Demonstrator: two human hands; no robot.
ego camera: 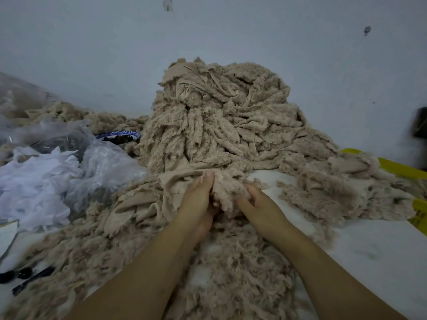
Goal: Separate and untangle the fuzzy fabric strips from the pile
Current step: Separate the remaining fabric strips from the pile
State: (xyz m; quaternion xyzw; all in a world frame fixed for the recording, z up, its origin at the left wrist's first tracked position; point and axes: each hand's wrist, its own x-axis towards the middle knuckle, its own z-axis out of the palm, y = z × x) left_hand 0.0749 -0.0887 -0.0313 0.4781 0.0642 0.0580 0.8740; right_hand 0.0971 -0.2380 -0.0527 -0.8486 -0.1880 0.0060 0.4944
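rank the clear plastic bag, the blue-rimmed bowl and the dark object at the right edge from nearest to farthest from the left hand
1. clear plastic bag, just left of the left hand, which grips the fuzzy fabric strips
2. blue-rimmed bowl, farther back on the left, behind the bag
3. dark object, far right edge, against the wall

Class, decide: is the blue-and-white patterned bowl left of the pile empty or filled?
Not empty: dark pieces show inside the blue-and-white patterned bowl; their kind cannot be told.
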